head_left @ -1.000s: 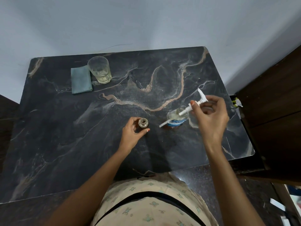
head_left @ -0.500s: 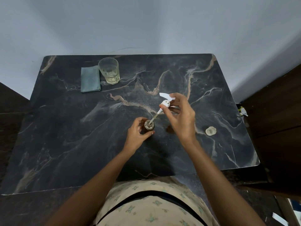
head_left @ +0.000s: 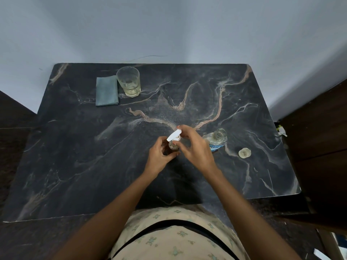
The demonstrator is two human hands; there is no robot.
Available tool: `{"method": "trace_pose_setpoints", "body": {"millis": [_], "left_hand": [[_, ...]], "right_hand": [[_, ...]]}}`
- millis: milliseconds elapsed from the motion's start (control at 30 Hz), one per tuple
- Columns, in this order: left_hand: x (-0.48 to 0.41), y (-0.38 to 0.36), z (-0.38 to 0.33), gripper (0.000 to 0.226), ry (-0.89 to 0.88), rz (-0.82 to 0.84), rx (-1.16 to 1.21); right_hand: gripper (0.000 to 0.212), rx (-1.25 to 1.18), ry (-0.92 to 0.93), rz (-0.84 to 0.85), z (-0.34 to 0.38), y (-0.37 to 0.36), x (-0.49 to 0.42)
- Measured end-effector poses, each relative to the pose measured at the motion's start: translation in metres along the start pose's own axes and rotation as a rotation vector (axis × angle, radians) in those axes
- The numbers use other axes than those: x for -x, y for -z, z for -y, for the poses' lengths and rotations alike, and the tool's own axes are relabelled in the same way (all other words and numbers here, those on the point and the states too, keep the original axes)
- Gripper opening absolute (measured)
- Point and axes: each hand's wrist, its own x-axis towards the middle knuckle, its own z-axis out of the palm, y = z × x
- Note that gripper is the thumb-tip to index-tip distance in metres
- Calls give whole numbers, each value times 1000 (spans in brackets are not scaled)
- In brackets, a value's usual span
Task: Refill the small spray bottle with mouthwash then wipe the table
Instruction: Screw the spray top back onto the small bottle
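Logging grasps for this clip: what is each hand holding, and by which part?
The left hand grips the small spray bottle round its body; the right hand pinches the white spray head at the bottle's neck.

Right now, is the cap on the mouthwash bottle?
No, the mouthwash bottle stands open; the cap lies on the table beside it.

Dark marble table against a pale wall.
The tabletop is black stone veined in tan and white, its far edge meeting a plain blue-grey wall in soft, even light. A dark wooden cabinet stands just beside its right edge. The floor below the near edge is dark and speckled.
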Motion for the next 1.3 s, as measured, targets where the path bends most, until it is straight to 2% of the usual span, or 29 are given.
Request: {"method": "trace_pose_setpoints", "body": {"millis": [267, 433, 567, 667, 767, 867, 967, 1133, 1200, 1300], "left_hand": [[-1, 0, 0, 40, 4, -2, -22], [-1, 0, 1, 43, -1, -4, -8], [-1, 0, 1, 41, -20, -8, -5], [-2, -1, 3, 47, -19, -13, 0], [-2, -1, 4, 50, -23, -5, 16], [-1, 0, 2, 48, -27, 6, 20], [-1, -1, 2, 46, -33, 19, 45], [0, 1, 1, 43, -42, 15, 12], [0, 1, 1, 43, -44, 17, 11], [0, 0, 1, 45, -45, 16, 29]], "right_hand": [[42, 22, -59, 27, -10, -13, 3], [29, -15, -82, 11, -17, -20, 1], [48, -106, -88, 108, -20, -16, 0], [59, -297, -167, 190, -19, -9, 1], [57, -331, -206, 244, -20, -6, 0], [39, -338, -220, 203, -19, -8, -2], [32, -363, -234, 93, -19, -14, -3], [36, -344, -277, 14, -19, -24, -7], [37, -360, -289, 42, -21, -22, -8], [50, -428, -286, 146, -27, -16, -4]]}}
